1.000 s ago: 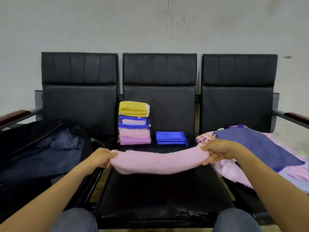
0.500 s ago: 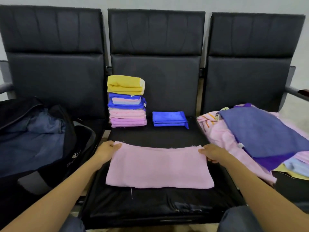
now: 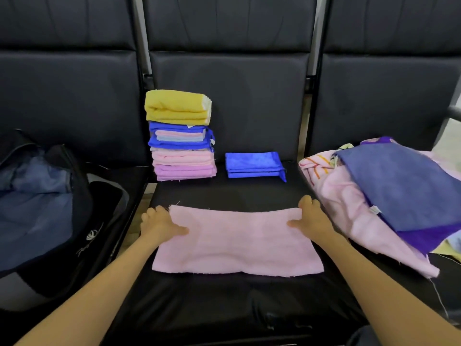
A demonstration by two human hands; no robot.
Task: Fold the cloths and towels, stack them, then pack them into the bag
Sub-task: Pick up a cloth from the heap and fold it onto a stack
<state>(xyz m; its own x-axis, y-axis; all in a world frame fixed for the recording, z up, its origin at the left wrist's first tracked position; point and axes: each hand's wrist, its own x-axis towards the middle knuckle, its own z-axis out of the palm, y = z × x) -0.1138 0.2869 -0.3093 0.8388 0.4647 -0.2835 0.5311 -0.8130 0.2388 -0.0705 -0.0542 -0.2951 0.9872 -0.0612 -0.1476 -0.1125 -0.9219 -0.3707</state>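
On the middle seat of the bench (image 3: 224, 308), a pink cloth (image 3: 237, 243) is spread flat.
Blue fabric (image 3: 35, 196) is seen inside the open black bag (image 3: 96, 211) at left. The cloth's far corners are pinched by the left hand (image 3: 159, 222) and right hand (image 3: 311, 218), thumbs on top, fingers curled. Behind it, towels (image 3: 180, 136) are stacked folded beside a folded blue cloth (image 3: 253, 164); loose cloths (image 3: 374, 196) are heaped at right.

Bare strip of seat (image 3: 249, 193) between pink cloth (image 3: 237, 243) and stack (image 3: 180, 146) (blue cloth (image 3: 253, 164) beside)
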